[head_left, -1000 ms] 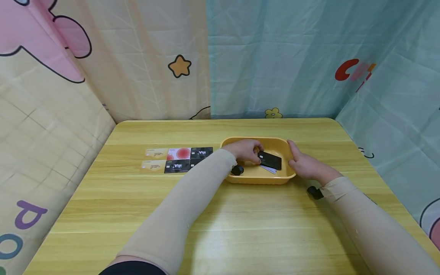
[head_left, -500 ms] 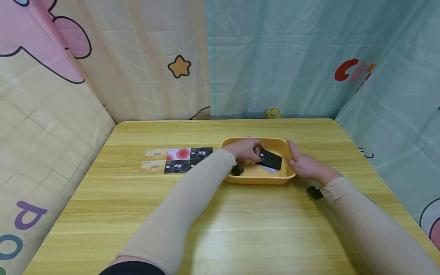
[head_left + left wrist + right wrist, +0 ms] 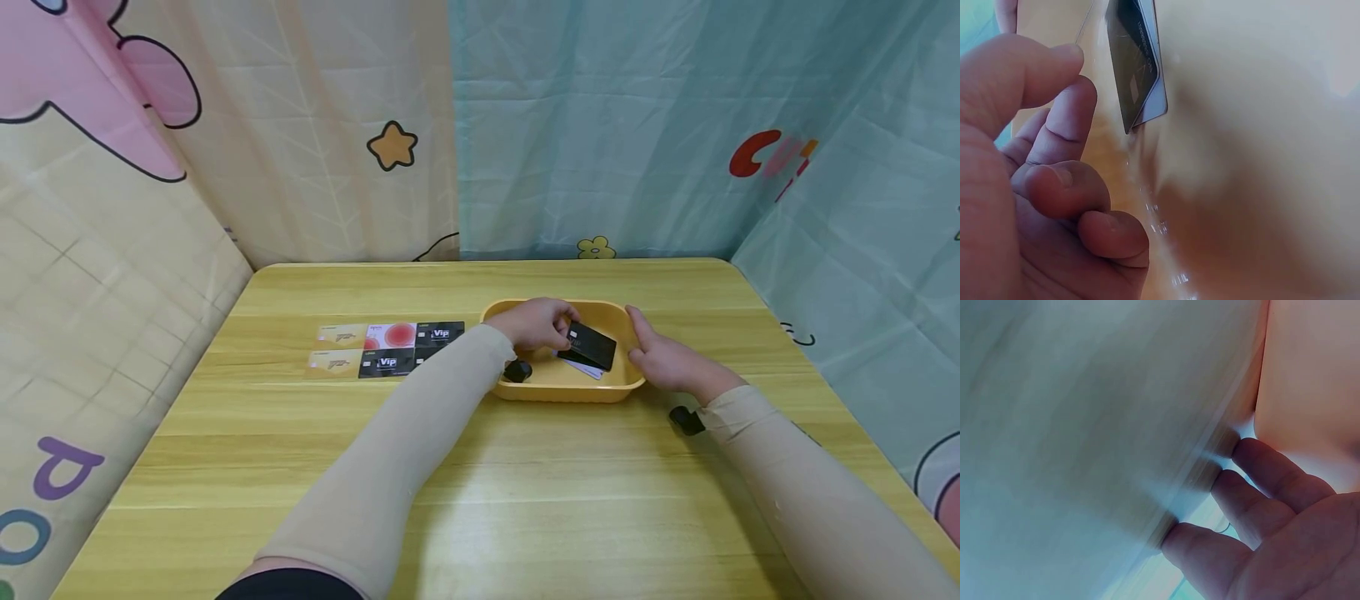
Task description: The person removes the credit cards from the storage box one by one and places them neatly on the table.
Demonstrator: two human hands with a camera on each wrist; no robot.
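A yellow plastic bin (image 3: pixel 566 394) stands on the table, with black cards (image 3: pixel 592 346) and a pale card (image 3: pixel 585 368) inside. My left hand (image 3: pixel 536 323) reaches into the bin and pinches a card at its left corner. In the left wrist view that card is a thin edge-on line (image 3: pixel 1084 22) between thumb and index finger. Below it lie a dark card (image 3: pixel 1130 69) and a light one (image 3: pixel 1155 107). My right hand (image 3: pixel 667 358) holds the bin's right end, a digit over the rim; in the right wrist view, fingers (image 3: pixel 1254 509) reach the tabletop outside its wall (image 3: pixel 1310 381).
Several cards lie in two rows left of the bin: gold cards (image 3: pixel 334 364), a pink-and-red card (image 3: pixel 390 335) and black Vip cards (image 3: pixel 386 362). My left sleeve (image 3: pixel 405 450) partly covers the lower row. Printed curtains (image 3: pixel 600 125) enclose the wooden table (image 3: pixel 525 492).
My left hand has shifted slightly up and right, and the pinched black card has tilted and lifted a little with it. The right hand and the bin have not moved.
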